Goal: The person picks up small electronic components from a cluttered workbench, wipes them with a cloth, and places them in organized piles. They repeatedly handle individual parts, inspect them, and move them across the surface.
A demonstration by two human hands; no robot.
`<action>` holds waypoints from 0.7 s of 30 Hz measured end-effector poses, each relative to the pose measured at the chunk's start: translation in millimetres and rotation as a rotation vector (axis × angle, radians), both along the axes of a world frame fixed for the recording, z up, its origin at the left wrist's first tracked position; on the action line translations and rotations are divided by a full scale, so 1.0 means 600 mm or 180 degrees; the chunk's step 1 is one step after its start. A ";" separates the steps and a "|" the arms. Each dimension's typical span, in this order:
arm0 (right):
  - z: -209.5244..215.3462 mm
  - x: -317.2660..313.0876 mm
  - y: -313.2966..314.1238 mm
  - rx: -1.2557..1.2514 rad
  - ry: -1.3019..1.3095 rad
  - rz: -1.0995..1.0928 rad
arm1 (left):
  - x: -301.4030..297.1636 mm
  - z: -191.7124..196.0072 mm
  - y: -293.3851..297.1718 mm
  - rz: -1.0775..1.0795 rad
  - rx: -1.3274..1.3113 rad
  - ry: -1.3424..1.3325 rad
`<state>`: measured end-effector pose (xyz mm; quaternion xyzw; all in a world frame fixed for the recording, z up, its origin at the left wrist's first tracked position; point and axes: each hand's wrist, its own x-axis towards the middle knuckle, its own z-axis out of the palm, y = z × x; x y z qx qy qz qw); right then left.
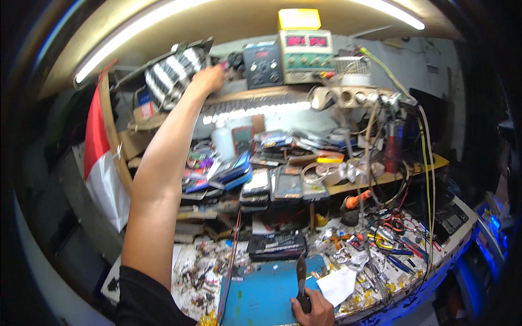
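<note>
My left arm stretches up to the upper shelf. There my left hand (209, 80) is closed beside a black-and-white striped bag (175, 76). A small pink bit (224, 65) shows at its fingertips, too blurred to name. Low in the picture, my right hand (312, 309) grips the black handle of a knife (301, 274), its brownish blade pointing up and away from me. This hand rests over the lower right of a blue work mat (255, 293). Beside it lies a crumpled white paper (337, 285).
A bench power supply (305, 57) and a dark control box (263, 66) stand on the upper shelf (244, 95). Stacked phones (286, 183) fill the lower shelf. Pliers and screwdrivers (399, 250) crowd the right bench. Cables (425, 146) hang at right; a black tray (277, 245) sits behind the mat.
</note>
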<state>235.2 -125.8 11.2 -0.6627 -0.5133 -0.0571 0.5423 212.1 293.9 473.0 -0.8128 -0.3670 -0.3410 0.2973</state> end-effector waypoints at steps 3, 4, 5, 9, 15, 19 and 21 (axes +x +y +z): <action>0.000 0.003 0.002 0.0073 -0.0189 -0.0091 | -0.008 -0.010 0.003 -0.0344 0.0534 -0.0076; -0.001 0.003 0.000 -0.0053 -0.0067 -0.0052 | -0.010 -0.021 -0.002 -0.0535 0.0978 -0.0175; -0.003 0.002 0.003 -0.0027 -0.0085 -0.0059 | -0.012 -0.020 -0.014 -0.0633 0.1414 -0.0002; -0.011 0.000 0.004 -0.0079 0.0236 -0.0038 | -0.063 -0.085 -0.087 0.1776 0.4144 0.2501; -0.018 -0.005 0.006 -0.0343 0.0505 -0.0118 | -0.260 -0.344 -0.167 -0.2139 0.2072 0.0893; -0.022 -0.007 0.010 -0.0355 0.0216 -0.0255 | -0.379 -0.528 -0.192 -0.1847 -0.0010 0.1484; -0.025 -0.009 0.012 -0.0315 -0.0045 -0.0353 | -0.433 -0.585 -0.192 -0.1092 -0.1240 0.1264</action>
